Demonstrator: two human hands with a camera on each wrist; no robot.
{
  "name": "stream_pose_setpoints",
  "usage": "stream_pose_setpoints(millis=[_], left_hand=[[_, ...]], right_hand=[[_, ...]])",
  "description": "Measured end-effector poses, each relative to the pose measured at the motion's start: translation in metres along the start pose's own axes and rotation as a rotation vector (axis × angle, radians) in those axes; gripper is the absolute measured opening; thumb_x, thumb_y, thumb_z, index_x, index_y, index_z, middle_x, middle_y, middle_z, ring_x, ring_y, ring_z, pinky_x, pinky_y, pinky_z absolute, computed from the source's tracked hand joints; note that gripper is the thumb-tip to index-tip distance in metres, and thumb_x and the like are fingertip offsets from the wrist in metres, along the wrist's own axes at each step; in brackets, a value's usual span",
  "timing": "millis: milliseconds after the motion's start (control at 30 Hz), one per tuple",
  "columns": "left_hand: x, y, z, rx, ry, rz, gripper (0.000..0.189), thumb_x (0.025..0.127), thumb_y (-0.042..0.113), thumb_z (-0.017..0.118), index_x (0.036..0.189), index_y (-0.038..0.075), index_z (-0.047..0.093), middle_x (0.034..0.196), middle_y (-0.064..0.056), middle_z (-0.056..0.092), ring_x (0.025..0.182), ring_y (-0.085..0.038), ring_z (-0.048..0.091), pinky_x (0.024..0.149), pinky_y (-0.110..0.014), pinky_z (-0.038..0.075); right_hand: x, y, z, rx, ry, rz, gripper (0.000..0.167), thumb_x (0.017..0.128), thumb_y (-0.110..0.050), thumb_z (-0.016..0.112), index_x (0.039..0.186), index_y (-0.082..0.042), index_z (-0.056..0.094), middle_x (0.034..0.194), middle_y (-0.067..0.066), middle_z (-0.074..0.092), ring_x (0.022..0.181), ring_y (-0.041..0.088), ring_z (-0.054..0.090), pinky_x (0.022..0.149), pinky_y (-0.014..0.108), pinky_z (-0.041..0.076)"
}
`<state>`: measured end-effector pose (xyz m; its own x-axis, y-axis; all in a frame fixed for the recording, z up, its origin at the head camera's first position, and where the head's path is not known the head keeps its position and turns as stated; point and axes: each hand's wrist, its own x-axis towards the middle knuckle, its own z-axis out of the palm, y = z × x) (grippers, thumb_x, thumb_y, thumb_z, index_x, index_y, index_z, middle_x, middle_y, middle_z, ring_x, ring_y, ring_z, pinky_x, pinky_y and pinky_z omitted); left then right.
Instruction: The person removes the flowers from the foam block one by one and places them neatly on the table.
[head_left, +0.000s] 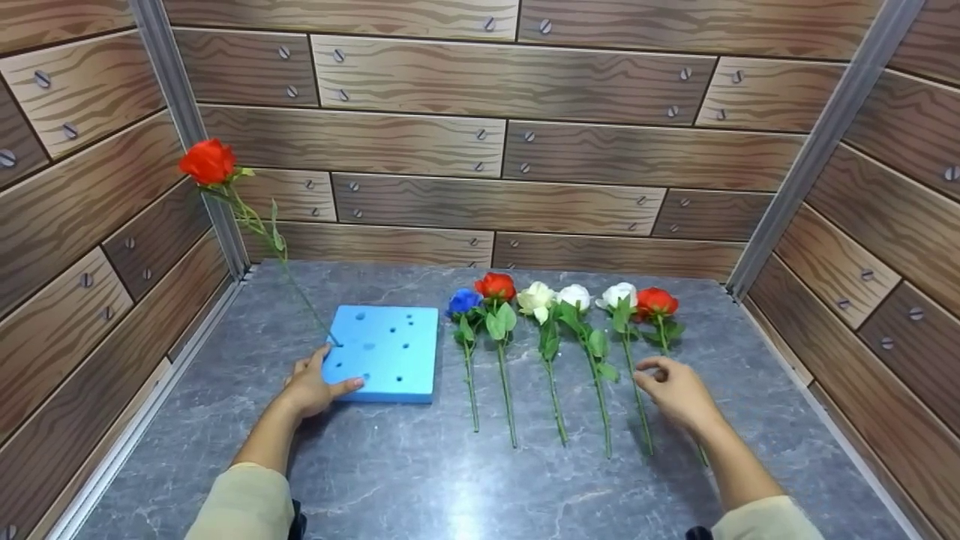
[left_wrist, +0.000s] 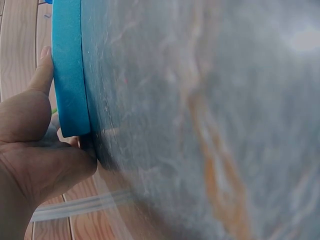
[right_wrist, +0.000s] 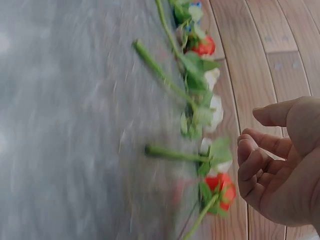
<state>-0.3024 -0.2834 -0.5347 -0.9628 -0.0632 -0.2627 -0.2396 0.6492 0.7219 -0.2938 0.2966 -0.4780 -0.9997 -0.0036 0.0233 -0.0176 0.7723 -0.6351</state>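
My left hand (head_left: 311,386) grips the near left corner of a blue foam block (head_left: 384,367), its thumb on the top face and its fingers along the side. A long-stemmed red artificial rose (head_left: 208,161) stands in a hole at the block's left edge, leaning left. Over the stems of the two rightmost flowers, a white rose (head_left: 620,295) and a red rose (head_left: 657,302), hovers my right hand (head_left: 679,394). Its fingers are loosely bent and hold nothing; the right wrist view shows a gap between thumb and fingers.
Left of those two lie a blue rose (head_left: 465,301), another red rose (head_left: 496,286), a cream flower (head_left: 537,300) and another white rose (head_left: 574,297), stems toward me. Several holes dot the block. Wood-patterned walls (head_left: 420,142) enclose the grey marbled table (head_left: 525,495).
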Motion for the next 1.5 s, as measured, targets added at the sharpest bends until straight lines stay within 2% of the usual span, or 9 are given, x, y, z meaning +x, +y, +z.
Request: stream_pose_setpoints(millis=[200, 333, 600, 967, 1133, 1300, 1500], left_hand=[[0.002, 0.000, 0.001, -0.004, 0.016, -0.009, 0.116, 0.096, 0.061, 0.077, 0.175, 0.013, 0.008, 0.174, -0.036, 0.010, 0.160, -0.066, 0.012, 0.125, -0.078, 0.027], [0.004, -0.002, 0.002, -0.008, 0.013, -0.012, 0.118, 0.094, 0.063, 0.077, 0.176, 0.013, 0.007, 0.174, -0.036, 0.010, 0.160, -0.066, 0.011, 0.126, -0.079, 0.026], [0.006, -0.004, 0.002, -0.006, 0.017, -0.011, 0.120, 0.093, 0.065, 0.078, 0.176, 0.014, 0.008, 0.174, -0.036, 0.010, 0.160, -0.067, 0.009, 0.125, -0.080, 0.025], [0.007, -0.004, 0.004, -0.009, 0.032, -0.009, 0.117, 0.094, 0.062, 0.078, 0.176, 0.013, 0.009, 0.174, -0.036, 0.010, 0.161, -0.066, 0.009, 0.126, -0.079, 0.025], [0.004, -0.003, 0.003, -0.012, 0.031, 0.005, 0.114, 0.096, 0.059, 0.078, 0.175, 0.012, 0.010, 0.174, -0.036, 0.012, 0.160, -0.066, 0.012, 0.125, -0.080, 0.026], [0.002, -0.002, 0.002, -0.016, 0.036, 0.012, 0.114, 0.096, 0.059, 0.078, 0.175, 0.012, 0.012, 0.174, -0.036, 0.013, 0.160, -0.066, 0.011, 0.126, -0.079, 0.025], [0.002, -0.003, 0.002, -0.019, 0.038, 0.014, 0.114, 0.095, 0.060, 0.078, 0.176, 0.014, 0.011, 0.174, -0.036, 0.012, 0.161, -0.066, 0.008, 0.125, -0.080, 0.025]], right_hand=[[0.006, -0.030, 0.019, 0.044, 0.028, -0.085, 0.035, 0.104, -0.021, 0.072, 0.132, -0.001, 0.073, 0.094, 0.010, 0.068, 0.077, 0.016, 0.058, 0.066, 0.030, 0.048], [0.011, -0.048, 0.031, 0.062, 0.022, -0.123, 0.033, 0.103, -0.019, 0.073, 0.131, -0.002, 0.073, 0.099, 0.011, 0.073, 0.081, 0.017, 0.063, 0.069, 0.030, 0.051], [0.029, -0.081, 0.056, 0.178, -0.070, -0.176, 0.028, 0.106, -0.017, 0.070, 0.131, -0.007, 0.074, 0.109, 0.012, 0.075, 0.092, 0.019, 0.067, 0.076, 0.032, 0.054], [0.042, -0.127, 0.096, 0.345, -0.138, -0.284, 0.026, 0.106, -0.013, 0.070, 0.130, -0.004, 0.074, 0.108, 0.016, 0.074, 0.084, 0.012, 0.062, 0.070, 0.025, 0.054], [0.045, -0.147, 0.123, 0.429, -0.162, -0.321, 0.028, 0.103, -0.011, 0.072, 0.130, -0.001, 0.073, 0.110, 0.019, 0.072, 0.087, 0.012, 0.061, 0.072, 0.024, 0.057], [0.047, -0.166, 0.146, 0.439, -0.201, -0.337, 0.027, 0.104, -0.012, 0.072, 0.130, -0.002, 0.073, 0.117, 0.017, 0.068, 0.092, 0.014, 0.062, 0.075, 0.021, 0.056], [0.048, -0.188, 0.161, 0.467, -0.253, -0.358, 0.027, 0.107, -0.017, 0.070, 0.132, -0.007, 0.072, 0.123, 0.016, 0.065, 0.095, 0.014, 0.062, 0.079, 0.027, 0.057]])
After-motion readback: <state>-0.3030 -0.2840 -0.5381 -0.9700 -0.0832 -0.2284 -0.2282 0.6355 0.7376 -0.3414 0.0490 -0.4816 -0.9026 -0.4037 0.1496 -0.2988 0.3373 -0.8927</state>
